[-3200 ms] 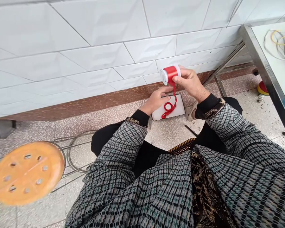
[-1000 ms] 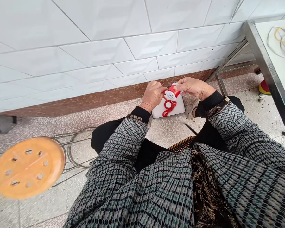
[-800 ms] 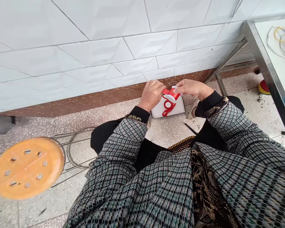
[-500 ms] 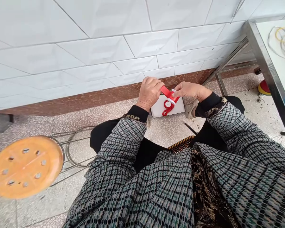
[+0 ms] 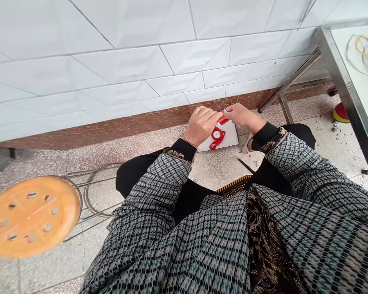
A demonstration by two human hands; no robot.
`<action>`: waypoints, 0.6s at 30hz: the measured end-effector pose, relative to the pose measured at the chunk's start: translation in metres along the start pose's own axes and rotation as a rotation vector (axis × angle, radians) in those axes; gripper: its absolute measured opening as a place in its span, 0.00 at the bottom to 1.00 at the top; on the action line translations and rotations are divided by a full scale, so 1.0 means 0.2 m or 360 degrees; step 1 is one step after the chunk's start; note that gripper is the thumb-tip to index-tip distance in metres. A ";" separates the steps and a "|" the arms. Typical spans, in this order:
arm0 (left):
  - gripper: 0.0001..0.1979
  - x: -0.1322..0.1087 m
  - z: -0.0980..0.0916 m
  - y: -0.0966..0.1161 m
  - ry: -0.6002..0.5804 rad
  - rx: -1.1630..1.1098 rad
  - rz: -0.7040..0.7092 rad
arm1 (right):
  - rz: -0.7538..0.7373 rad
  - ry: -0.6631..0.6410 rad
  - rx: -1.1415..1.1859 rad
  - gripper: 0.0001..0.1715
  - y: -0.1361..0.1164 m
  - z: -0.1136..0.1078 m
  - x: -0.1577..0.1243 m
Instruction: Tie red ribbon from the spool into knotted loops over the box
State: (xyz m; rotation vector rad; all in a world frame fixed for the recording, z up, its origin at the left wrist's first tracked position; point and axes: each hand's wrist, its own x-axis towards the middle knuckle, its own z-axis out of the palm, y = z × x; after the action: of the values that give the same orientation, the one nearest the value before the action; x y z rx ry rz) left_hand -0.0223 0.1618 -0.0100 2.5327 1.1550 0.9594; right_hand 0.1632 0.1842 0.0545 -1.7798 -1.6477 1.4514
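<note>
My left hand [image 5: 201,123] and my right hand [image 5: 241,114] meet over a white box [image 5: 231,136] that lies on the floor by the wall. Both hands pinch a red ribbon spool [image 5: 223,121] between their fingertips; the hands hide most of it. A loose loop of red ribbon [image 5: 216,136] lies on the box lid just below the hands. Both sleeves are checked grey with black cuffs.
An orange round stool [image 5: 29,216] with holes stands at the left on a wire frame. A steel table edge [image 5: 345,87] runs down the right side, with cables on top. White tiled wall is ahead. A red and yellow object [image 5: 340,113] lies under the table.
The spool came down from held high in my right hand to just above the box. My left hand closed in, and both hands now pinch it together, lower and tighter.
</note>
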 end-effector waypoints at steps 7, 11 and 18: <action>0.17 -0.02 0.02 0.00 -0.0030 0.0097 0.0079 | 0.0238 -0.0048 0.0463 0.16 0.01 0.03 -0.01; 0.18 -0.02 0.02 0.00 -0.0094 0.0114 0.0128 | 0.0217 -0.0029 0.0503 0.17 0.04 0.04 0.02; 0.18 -0.01 0.01 0.03 -0.0231 0.0079 0.0248 | 0.0307 -0.0014 0.0681 0.22 0.05 0.08 0.03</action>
State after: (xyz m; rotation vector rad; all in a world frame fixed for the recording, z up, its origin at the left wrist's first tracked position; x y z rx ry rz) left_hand -0.0179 0.1562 -0.0101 2.7141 0.9645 0.7729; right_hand 0.1540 0.1811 0.0367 -1.7147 -1.0813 1.7385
